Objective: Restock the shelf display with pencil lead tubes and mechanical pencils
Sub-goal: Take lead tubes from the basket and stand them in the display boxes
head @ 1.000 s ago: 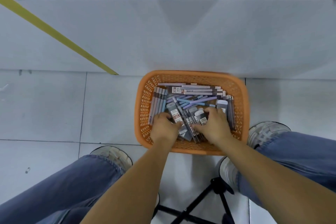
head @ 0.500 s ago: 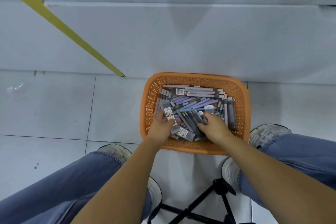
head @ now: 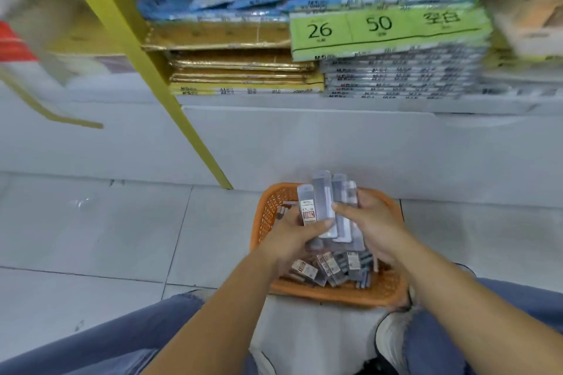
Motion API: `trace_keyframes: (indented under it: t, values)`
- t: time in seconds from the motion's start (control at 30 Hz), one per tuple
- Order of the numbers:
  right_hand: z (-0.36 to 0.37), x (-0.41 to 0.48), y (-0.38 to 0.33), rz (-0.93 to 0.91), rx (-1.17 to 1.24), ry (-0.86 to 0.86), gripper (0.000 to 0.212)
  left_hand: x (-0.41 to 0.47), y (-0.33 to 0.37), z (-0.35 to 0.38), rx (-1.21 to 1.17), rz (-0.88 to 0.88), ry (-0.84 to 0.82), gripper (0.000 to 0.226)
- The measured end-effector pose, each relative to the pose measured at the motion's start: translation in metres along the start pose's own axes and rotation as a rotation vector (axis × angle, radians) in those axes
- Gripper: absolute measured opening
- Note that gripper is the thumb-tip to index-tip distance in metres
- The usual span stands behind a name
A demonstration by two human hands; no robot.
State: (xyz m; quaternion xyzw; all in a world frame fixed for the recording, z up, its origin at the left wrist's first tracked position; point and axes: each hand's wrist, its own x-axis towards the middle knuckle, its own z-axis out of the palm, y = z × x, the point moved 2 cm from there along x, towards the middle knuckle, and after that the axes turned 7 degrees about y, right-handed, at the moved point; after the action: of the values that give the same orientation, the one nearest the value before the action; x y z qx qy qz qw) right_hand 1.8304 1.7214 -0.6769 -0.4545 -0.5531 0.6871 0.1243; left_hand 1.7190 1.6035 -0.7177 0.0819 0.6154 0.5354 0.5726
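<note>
One view only: head-worn, wide-angle. It faces forward and steeply down, from above and behind the orange plastic mesh basket (head: 332, 294), which sits below centre on the pale tiled floor (head: 91, 237). Closest to the lens, both forearms enter from the bottom edge. The left hand (head: 292, 237) and right hand (head: 374, 222) meet over the basket, gripping a bundle of clear flat packs (head: 323, 207). Blue-jeaned legs (head: 122, 341) fill the bottom corners, either side of the basket. Beyond the basket stands the white shelf base panel (head: 304, 143). Farther still, blurred stacked paper packs with a green label (head: 387, 29) reach the top edge. A yellow metal upright (head: 146, 70) slants from top left down toward the basket's far left corner.
</note>
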Motion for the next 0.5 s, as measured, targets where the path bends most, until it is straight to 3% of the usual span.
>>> trace_keyframes:
  t: [0.13, 0.33, 0.5]
  values:
    - [0.019, -0.028, -0.051, -0.091, 0.113, -0.034, 0.02, -0.033, 0.051, 0.009, -0.057, 0.08, -0.12, 0.044]
    - [0.018, -0.061, -0.15, -0.451, -0.365, -0.042, 0.022, -0.089, 0.135, 0.005, 0.088, 0.246, -0.086, 0.037]
    - [0.018, -0.086, -0.223, -0.62, -0.336, -0.115, 0.033, -0.124, 0.197, 0.013, 0.06, 0.357, -0.096, 0.052]
